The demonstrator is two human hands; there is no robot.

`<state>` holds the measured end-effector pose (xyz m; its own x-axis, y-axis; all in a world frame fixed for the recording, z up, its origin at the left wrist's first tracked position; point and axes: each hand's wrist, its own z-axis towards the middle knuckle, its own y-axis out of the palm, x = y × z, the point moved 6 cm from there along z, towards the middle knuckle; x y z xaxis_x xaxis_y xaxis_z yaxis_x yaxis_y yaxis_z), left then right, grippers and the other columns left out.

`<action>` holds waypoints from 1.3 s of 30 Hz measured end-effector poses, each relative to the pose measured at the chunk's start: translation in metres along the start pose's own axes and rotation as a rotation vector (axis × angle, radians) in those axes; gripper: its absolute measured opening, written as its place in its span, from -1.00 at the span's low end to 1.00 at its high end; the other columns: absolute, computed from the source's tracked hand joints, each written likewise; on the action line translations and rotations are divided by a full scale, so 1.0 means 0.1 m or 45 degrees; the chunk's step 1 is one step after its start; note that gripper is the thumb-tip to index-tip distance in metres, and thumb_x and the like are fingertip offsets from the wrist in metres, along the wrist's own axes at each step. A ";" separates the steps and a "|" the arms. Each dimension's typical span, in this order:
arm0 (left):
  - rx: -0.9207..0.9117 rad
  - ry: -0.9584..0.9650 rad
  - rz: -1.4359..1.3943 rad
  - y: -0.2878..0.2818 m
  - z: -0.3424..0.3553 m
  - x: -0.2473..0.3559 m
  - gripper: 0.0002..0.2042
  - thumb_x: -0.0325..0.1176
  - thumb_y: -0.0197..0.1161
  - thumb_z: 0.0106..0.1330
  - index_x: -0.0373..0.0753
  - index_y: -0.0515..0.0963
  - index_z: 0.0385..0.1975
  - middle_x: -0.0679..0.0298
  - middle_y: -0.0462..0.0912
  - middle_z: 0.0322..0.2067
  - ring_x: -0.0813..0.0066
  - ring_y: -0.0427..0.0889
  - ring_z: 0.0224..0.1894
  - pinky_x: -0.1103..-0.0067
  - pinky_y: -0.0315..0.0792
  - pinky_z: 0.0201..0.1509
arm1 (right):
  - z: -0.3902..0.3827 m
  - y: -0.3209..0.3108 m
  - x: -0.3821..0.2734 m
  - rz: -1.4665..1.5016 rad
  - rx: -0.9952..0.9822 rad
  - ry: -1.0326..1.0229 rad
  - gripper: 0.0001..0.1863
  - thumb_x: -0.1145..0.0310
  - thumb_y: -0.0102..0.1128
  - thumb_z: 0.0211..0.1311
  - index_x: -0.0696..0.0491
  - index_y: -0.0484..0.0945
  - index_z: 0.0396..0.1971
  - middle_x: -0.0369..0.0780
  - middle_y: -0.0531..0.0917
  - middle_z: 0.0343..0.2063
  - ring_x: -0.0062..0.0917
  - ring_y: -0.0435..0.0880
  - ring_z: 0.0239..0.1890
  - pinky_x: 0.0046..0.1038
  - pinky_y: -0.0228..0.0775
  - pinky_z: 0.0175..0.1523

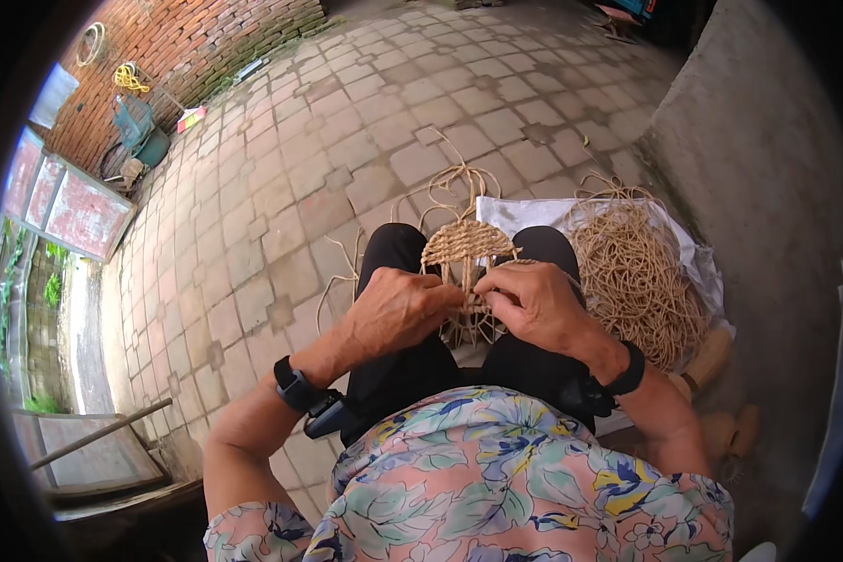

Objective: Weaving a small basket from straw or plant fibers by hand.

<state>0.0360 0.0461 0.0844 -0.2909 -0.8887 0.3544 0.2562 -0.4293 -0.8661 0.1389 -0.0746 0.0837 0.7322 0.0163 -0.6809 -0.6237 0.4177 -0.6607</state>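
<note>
The person's left hand [403, 304] and right hand [539, 298] are meeting over the lap, working at a rounded woven piece of straw-coloured twisted cord [468, 244]. This piece is sitting between the two knees, its dense half-round top pointing away from the body and its more open lower part lying between and below the hands. The left fingers are bending closely together and pinching the piece at its middle strands; the right fingers are curling inward just beside them, thumb and forefinger closing on the same area. Which single strand each hand is gripping is too small to tell.

Loose tan cord ends [464, 178] are trailing from beyond the piece onto the reddish-grey paving of square blocks [253, 234]. To the right of the knees, a large tangled heap of thin tan cord [632, 272] is resting on a white cloth sheet [508, 215], whose edge is showing near the right knee.

The person is wearing black trousers [393, 248], a pink floral-patterned shirt [525, 468] and a black band on each wrist. Farther off at the upper left, a coiled yellow hose [129, 77] is hanging by a red brick wall [215, 42], and a green bucket [150, 147] is standing below it.
</note>
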 end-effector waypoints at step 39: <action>0.154 -1.065 -0.880 0.49 -0.63 -0.01 -0.70 -0.21 0.38 0.25 -0.38 0.62 -0.29 0.21 0.69 -0.45 0.61 0.56 -0.44 0.58 0.47 -0.31 | 0.18 0.52 0.22 0.576 -0.716 0.704 -0.84 0.51 0.18 0.06 0.20 0.60 -0.33 -0.36 0.59 -0.51 -0.75 0.47 -0.47 -0.62 0.30 -0.41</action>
<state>-0.0093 0.0363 0.0192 0.3007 -0.2583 0.9181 0.3805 -0.8502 -0.3638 0.1272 -0.0366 0.0403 0.2398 -0.4275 -0.8716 -0.9674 -0.0297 -0.2516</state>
